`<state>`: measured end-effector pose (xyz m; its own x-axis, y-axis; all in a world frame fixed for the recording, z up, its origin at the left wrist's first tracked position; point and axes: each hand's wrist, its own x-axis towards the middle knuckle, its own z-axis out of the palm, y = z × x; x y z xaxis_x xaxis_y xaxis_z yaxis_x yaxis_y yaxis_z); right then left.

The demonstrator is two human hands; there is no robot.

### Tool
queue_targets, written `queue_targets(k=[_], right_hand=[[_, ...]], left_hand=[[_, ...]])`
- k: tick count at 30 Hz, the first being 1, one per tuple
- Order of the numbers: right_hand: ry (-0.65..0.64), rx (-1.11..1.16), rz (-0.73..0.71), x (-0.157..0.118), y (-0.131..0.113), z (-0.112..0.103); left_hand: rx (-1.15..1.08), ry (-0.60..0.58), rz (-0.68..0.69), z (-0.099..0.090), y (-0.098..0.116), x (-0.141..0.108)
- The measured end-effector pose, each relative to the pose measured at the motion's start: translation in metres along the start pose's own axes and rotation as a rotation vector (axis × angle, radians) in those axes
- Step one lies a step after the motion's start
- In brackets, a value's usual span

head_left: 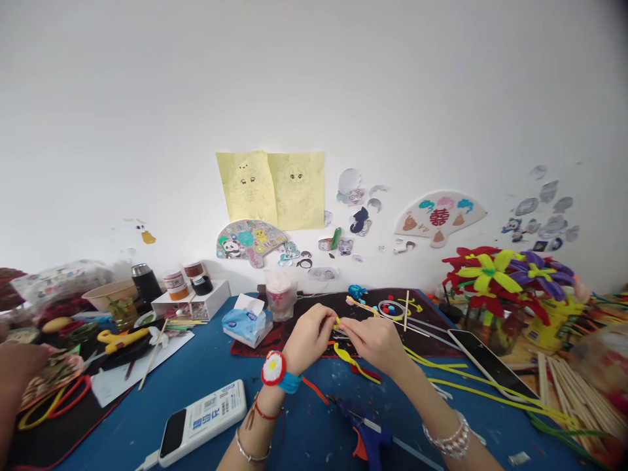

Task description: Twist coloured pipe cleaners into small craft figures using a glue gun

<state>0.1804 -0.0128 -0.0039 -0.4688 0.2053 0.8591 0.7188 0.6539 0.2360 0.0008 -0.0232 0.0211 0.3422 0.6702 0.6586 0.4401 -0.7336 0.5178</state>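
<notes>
My left hand point(314, 332) and my right hand point(375, 337) meet over the middle of the blue table, fingertips pinched close together. Between them shows a small bit of yellow pipe cleaner point(337, 320); the fingers cover most of it. Just below lies a twisted yellow pipe cleaner piece point(347, 355), with a red piece point(366, 373) beside it. A blue glue gun point(366, 428) with an orange trigger rests nearer to me. Long yellow pipe cleaners point(495, 389) stretch out to the right of my right wrist.
A white power bank point(203, 422) and a tissue pack point(248, 322) lie left of my arms. To the right are a phone point(490, 363), wooden sticks point(572, 392) and pipe-cleaner flowers point(490, 271). Another person's hand point(22, 369) reaches in at far left.
</notes>
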Motion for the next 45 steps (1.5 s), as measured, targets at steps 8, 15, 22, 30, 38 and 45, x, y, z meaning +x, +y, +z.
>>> queue_targets(k=[8,15,22,30,38,45], right_hand=[[-0.026,0.047,0.006,-0.002,0.004,-0.001],[-0.032,0.135,0.035,0.002,-0.003,-0.004],[-0.012,0.136,0.053,0.003,-0.003,-0.007],[-0.148,0.189,-0.075,0.002,-0.004,-0.012],[-0.122,0.027,-0.198,0.002,-0.008,-0.009],[-0.022,-0.001,-0.184,0.001,-0.006,-0.006]], left_hand=[[-0.602,-0.164,-0.347,-0.002,-0.002,0.002],[-0.959,-0.394,-0.442,-0.014,0.000,0.003],[-0.593,-0.216,-0.289,-0.013,0.003,0.004],[-0.061,-0.293,0.016,-0.035,0.010,0.000],[-0.066,-0.358,-0.115,-0.038,0.002,0.000],[-0.649,-0.269,-0.413,-0.018,-0.012,0.003]])
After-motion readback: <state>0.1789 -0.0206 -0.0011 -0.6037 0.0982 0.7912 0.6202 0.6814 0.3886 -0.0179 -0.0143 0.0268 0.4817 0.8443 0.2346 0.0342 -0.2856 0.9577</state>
